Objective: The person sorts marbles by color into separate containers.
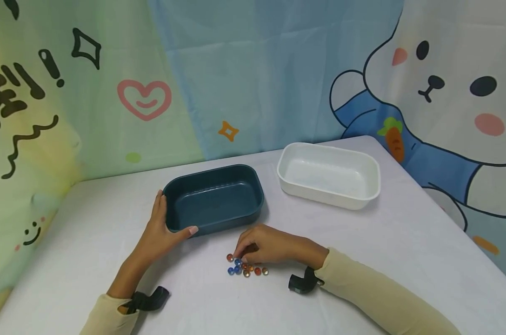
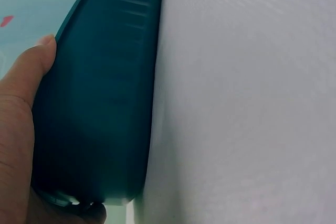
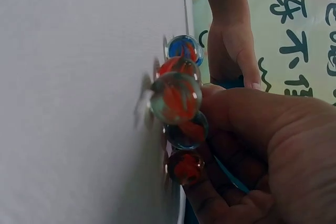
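Observation:
Several glass marbles (image 1: 257,271), blue, orange-red and clear amber, lie in a small cluster on the white cloth. Over the cluster's far side is my right hand (image 1: 266,244), its fingers bent down and the fingertips right at a blue marble (image 1: 238,262); I cannot tell whether a marble is pinched. In the right wrist view, marbles with red swirls (image 3: 177,98) hide part of that hand. My left hand (image 1: 158,239) holds the near-left corner of a dark teal rectangular box (image 1: 228,225), thumb along the front rim and fingers against the left side.
To the right of the teal box stands a white rectangular box (image 1: 328,197), farther back on the white-covered table (image 1: 362,260). A printed curtain (image 1: 253,70) hangs behind the table. Black wrist cameras (image 1: 302,283) are strapped at both sleeve cuffs.

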Demonstrator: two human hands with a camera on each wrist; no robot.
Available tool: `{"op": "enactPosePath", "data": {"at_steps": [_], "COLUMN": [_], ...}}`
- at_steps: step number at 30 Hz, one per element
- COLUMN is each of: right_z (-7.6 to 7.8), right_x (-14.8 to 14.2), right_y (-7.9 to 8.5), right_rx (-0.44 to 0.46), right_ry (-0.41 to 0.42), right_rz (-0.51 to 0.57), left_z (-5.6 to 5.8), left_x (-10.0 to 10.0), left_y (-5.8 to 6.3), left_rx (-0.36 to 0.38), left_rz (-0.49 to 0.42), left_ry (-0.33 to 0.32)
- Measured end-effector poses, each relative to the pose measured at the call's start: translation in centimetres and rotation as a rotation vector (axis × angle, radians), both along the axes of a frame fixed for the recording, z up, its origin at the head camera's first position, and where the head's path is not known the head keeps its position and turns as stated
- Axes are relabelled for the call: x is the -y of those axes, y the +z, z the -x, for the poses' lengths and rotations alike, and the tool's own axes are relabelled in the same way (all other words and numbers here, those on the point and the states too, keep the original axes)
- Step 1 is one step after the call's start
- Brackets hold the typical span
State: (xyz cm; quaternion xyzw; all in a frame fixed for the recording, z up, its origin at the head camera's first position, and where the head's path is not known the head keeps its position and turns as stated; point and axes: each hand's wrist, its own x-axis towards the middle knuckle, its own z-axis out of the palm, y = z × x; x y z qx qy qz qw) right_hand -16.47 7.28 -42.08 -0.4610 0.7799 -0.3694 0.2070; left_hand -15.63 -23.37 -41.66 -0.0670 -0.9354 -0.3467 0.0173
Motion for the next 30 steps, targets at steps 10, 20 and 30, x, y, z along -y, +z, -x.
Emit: {"op": "enactPosePath", "data": {"at_steps": [10, 20, 30], "right_z": [-0.12, 0.09, 0.02], "right_x": [-0.25, -0.35, -0.4], "right_y": [0.33, 0.28, 0.45], "right_rx": [0.015, 0.06, 0.018], "right_ry": [-0.051, -0.099, -0.151], "right_rz": [-0.013, 0.095, 0.13], "left_z": [0.1, 0.14, 0.08], "left_x": [-0.18, -0.08, -0.12], "left_y": [0.12, -0.05, -0.13], "left_rx": [-0.009, -0.006, -0.012], "left_rz": [0.0, 0.001, 0.003], "left_ry": [-0.003, 0.009, 0.009]}}
